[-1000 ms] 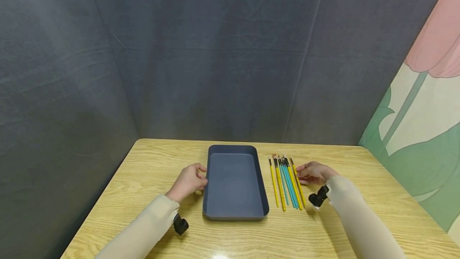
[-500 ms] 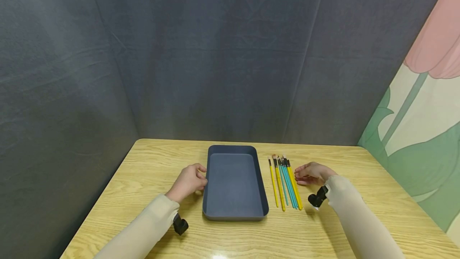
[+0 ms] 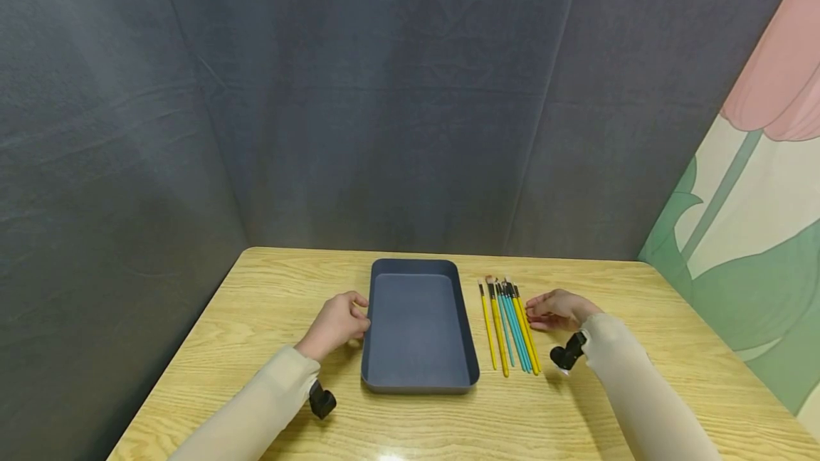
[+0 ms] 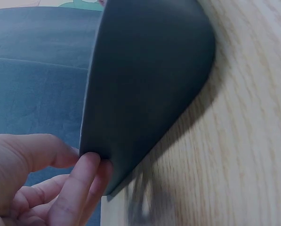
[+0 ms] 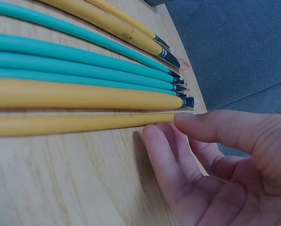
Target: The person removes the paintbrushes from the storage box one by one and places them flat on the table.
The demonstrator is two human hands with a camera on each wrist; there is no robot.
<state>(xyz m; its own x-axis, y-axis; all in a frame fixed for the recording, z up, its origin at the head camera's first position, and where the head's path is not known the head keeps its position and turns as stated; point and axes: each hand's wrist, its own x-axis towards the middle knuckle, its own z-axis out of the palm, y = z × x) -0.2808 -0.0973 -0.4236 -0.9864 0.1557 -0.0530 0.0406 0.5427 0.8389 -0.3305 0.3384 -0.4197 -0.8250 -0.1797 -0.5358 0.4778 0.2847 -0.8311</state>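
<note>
My left hand point(image 3: 336, 320) is at the left side of a dark grey rectangular tray point(image 3: 419, 333). In the left wrist view, the thumb and fingers pinch the tray's rim, fingertips against the outer wall point(image 4: 145, 80). Right of the tray, several yellow and turquoise paintbrushes lie side by side, bristles toward the back. My right hand point(image 3: 559, 309) is at the rightmost yellow paintbrush point(image 5: 84, 123), pinching it near its bristle end, which the thumb hides. That brush lies close along a thicker yellow paintbrush point(image 5: 93, 93).
The wooden table point(image 3: 269, 404) carries the tray and brushes. Dark curtains point(image 3: 397, 105) hang behind it and on the left. A wall with a painted tulip point(image 3: 769, 91) rises at the right. A black wrist camera point(image 3: 567, 351) sits below the right hand.
The rightmost yellow paintbrush has shifted left against its neighbour, then slightly back to the right. My right hand moved a little left with it. The left hand and tray stayed in place.
</note>
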